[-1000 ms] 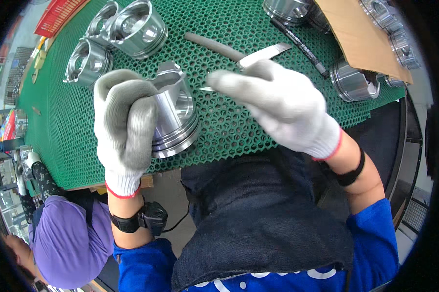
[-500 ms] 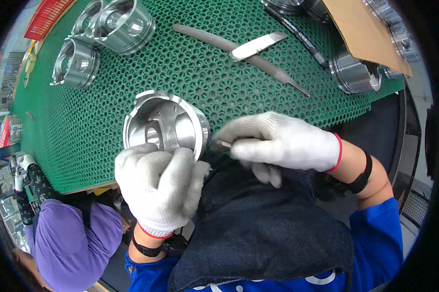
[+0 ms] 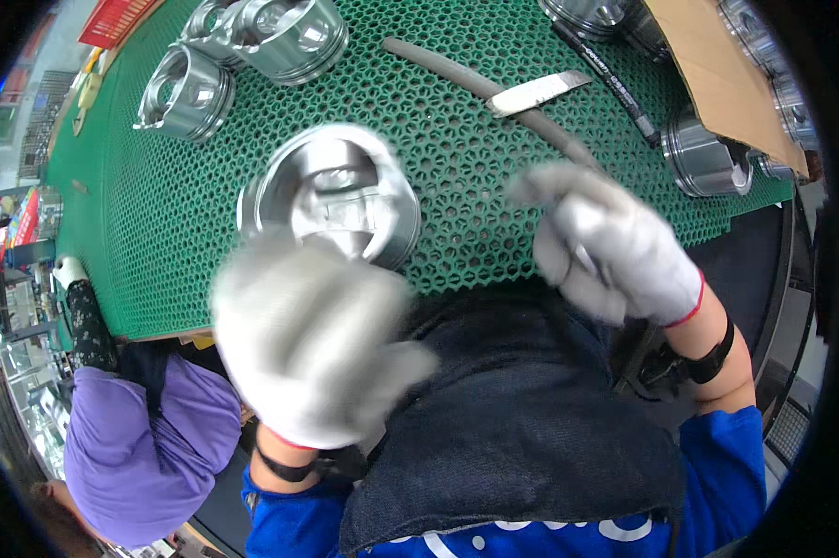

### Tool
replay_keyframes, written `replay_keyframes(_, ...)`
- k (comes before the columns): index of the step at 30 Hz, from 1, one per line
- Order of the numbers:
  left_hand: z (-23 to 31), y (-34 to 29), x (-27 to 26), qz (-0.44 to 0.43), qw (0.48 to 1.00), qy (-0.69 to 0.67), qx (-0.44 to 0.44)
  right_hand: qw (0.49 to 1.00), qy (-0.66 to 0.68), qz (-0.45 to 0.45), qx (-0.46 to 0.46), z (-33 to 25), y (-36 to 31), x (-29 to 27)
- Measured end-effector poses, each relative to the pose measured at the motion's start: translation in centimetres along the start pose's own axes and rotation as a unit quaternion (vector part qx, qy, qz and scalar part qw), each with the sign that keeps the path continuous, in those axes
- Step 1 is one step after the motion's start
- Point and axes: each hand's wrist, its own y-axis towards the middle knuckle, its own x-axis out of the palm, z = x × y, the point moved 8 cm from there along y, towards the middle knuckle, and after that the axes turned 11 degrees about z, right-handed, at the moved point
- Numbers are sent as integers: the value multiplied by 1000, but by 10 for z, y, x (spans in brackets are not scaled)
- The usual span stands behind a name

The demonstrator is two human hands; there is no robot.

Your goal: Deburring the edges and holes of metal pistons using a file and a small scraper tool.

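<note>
Motion blur smears the left hand (image 3: 312,349), which covers the near rim of the piston (image 3: 331,197). The right hand (image 3: 615,246) is also blurred; its grip cannot be determined

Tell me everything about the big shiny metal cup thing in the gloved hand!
The piston is a round, silvery metal part, hollow inside, with its open end turned up toward the camera. Ribs and bosses show within the cavity. It looks bright and clean, though blurred. It sits tilted over the near edge of the green honeycomb mat. The left hand, in a white glove, meets its lower rim; the exact grip is blurred.
</note>
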Motion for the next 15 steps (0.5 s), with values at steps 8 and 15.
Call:
replay_keyframes(8, -50, 15, 17, -19, 997, -71, -7, 985, -41, -14, -170, -66, 22, 11)
replay_keyframes(15, -48, 34, 31, 6, 998, -60, -26, 639, -498, 182, -557, -66, 14, 43)
